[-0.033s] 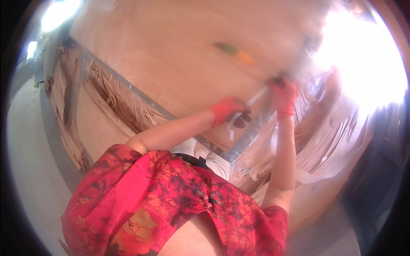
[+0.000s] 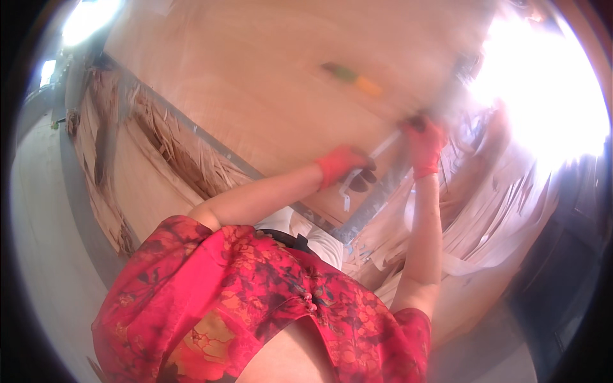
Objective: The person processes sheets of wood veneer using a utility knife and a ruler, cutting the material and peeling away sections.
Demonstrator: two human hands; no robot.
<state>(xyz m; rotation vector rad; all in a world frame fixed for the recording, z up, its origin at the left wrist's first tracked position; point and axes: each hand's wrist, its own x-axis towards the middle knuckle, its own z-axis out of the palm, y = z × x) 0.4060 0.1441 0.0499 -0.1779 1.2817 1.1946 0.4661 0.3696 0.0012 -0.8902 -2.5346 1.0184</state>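
Observation:
A narrow white strip, seemingly paper tape [image 2: 386,146], runs between my two hands over a large pale wood sheet [image 2: 255,83]. My left hand [image 2: 346,167], in a red glove with dark fingertips, is closed on the strip. The strip's loose end hangs below that hand, close to the sheet's near edge. My right hand [image 2: 425,142], gloved alike, is closed around the strip's far end by the sheet's right edge; its fingertips are blurred. Beyond both hands lies a slim tool with a green and orange handle [image 2: 354,79], too blurred to name.
Ragged wood veneer sheets [image 2: 169,153] hang or stack along the left side. More torn veneer [image 2: 476,210] lies to the right. A grey edging strip [image 2: 191,124] borders the sheet. Bright glare hides the upper right, and a dark object [image 2: 549,281] stands at the lower right.

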